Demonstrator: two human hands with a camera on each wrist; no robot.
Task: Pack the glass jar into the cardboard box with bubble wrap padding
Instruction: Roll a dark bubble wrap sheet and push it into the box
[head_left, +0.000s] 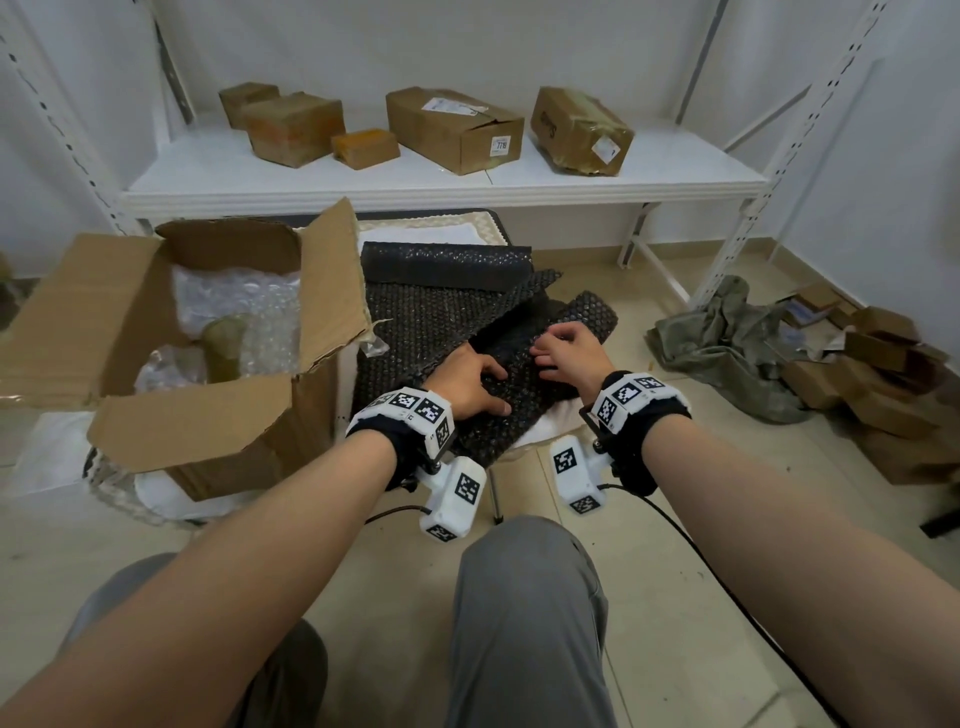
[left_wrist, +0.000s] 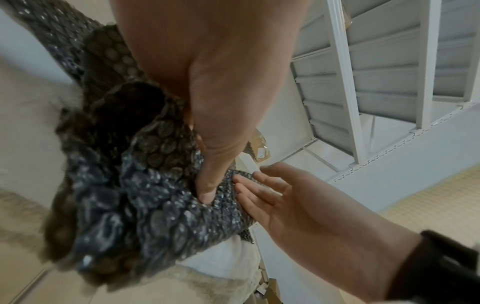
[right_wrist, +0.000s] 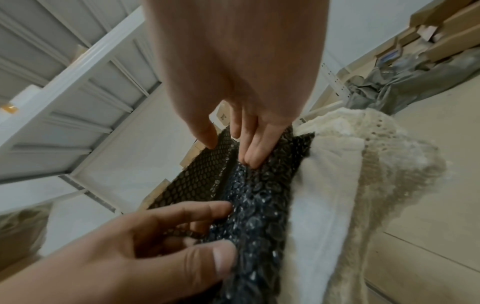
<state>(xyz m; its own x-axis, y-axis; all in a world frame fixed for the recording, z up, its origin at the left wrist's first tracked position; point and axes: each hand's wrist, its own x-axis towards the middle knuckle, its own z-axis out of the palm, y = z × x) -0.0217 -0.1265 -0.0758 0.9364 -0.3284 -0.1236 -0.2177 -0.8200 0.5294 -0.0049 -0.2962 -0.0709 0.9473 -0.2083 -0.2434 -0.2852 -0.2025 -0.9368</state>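
An open cardboard box (head_left: 208, 431) stands at the left, lined with clear bubble wrap (head_left: 234, 296). A greenish glass jar (head_left: 224, 345) stands upright inside it. Beside the box, black bubble wrap (head_left: 426, 322) (left_wrist: 145, 195) (right_wrist: 257, 205) lies in folded sheets on a white cushion (head_left: 545, 426). My left hand (head_left: 475, 382) (left_wrist: 207, 185) (right_wrist: 168, 236) pinches the near fold of the black wrap between thumb and fingers. My right hand (head_left: 563, 348) (left_wrist: 285, 197) (right_wrist: 246, 133) is just to its right, with straight fingertips touching the same fold.
A white metal shelf (head_left: 415, 195) behind carries several closed cardboard boxes. A crumpled green cloth (head_left: 727, 343) and loose cardboard pieces (head_left: 883, 374) lie on the tiled floor at the right. My knees fill the bottom of the head view.
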